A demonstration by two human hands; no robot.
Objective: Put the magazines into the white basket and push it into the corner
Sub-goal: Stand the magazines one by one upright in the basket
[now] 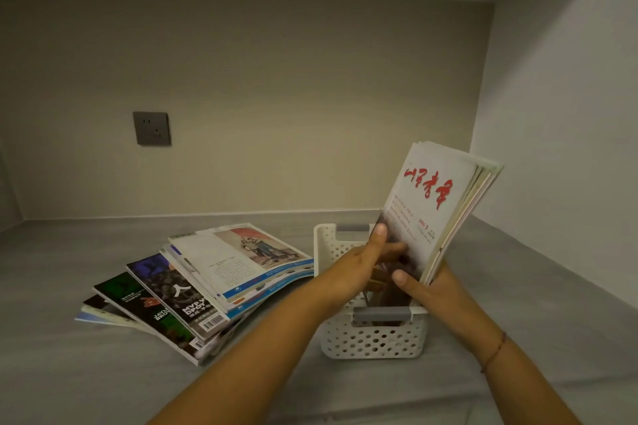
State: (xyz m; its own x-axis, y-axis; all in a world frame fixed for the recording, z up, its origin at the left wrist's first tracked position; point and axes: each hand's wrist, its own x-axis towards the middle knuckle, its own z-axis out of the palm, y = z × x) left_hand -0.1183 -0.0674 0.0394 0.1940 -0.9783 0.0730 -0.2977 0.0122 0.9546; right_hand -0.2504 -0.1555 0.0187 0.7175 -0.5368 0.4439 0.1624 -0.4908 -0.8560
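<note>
Both bare forearms enter from the bottom edge, the left at about 6 o'clock and the right at about 5 o'clock, and converge toward 12 o'clock. The left hand grips the lower left edge of an upright bundle of white-covered paper magazines, thumb pointing up, while the right hand grips its lower right edge, thumb across the front. A thin reddish cord bracelet circles the right wrist.

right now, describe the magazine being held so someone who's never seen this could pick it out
Look toward the right wall, where a white basket sits. Upright in it, between left hand and right hand, is a white magazine; only it has big red brush lettering, unlike the flat stack beside it.
</note>
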